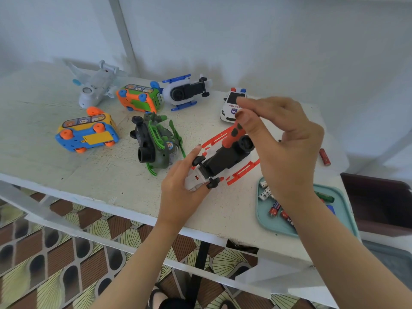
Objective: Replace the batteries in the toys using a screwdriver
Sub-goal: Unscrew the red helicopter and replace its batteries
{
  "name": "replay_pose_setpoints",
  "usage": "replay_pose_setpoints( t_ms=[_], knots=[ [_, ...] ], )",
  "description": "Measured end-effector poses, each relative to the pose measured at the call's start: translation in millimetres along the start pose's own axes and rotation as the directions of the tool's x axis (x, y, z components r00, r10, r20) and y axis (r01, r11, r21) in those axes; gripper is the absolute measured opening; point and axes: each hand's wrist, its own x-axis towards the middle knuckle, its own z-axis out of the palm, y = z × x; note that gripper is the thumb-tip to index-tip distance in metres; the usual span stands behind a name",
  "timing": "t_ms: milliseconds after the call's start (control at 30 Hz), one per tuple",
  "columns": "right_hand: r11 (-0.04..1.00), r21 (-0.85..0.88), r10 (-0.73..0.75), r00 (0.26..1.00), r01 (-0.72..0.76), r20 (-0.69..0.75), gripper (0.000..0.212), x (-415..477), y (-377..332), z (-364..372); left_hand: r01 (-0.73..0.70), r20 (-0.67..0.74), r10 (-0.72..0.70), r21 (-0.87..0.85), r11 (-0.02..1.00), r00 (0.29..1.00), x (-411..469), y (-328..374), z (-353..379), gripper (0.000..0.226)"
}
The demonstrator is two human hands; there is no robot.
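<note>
While left fingers [192, 155] grip the plastic helicopter [223, 162], right fingers [245, 118] pinch a stubby orange screwdriver [233, 135].

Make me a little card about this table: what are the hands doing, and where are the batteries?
Left hand: holds the red-and-white toy helicopter, underside up
Right hand: pinches the orange screwdriver over it
Batteries: in the teal tray; one red battery loose on the table
Other toys: police car, green helicopter
</note>
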Motion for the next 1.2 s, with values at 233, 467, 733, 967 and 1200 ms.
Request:
replay_pose_setpoints(
  t_ms=[233,467,733,967,1200],
  knots=[
    [1.000,0.011,0.012,0.997,-0.013,0.079,0.020,-1.2,2.8,-2.9,0.000,-0.006,0.000,0.006,1.000,1.000,-0.4,-0.4,0.9,0.073],
    [0.999,-0.037,0.025,0.998,-0.022,0.056,0.022,-4.5,0.8,-0.4,0.001,-0.002,-0.001,0.001,1.000,1.000,0.2,1.4,-0.1,0.069],
    [0.999,-0.035,0.030,0.997,-0.027,0.071,0.021,-3.6,9.1,-4.3,-0.004,-0.004,0.004,0.027,1.000,1.000,-0.7,-0.9,0.9,0.076],
    [0.991,-0.128,-0.026,0.996,0.038,0.090,0.028,-8.6,4.8,-4.7,0.008,-0.004,-0.008,0.008,1.000,1.000,0.4,2.2,0.0,0.070],
    [0.993,-0.111,-0.023,0.997,0.032,0.076,0.022,-1.3,3.0,-6.5,0.006,-0.003,-0.006,0.012,1.000,1.000,-0.5,0.2,1.0,0.076]
  ],
)
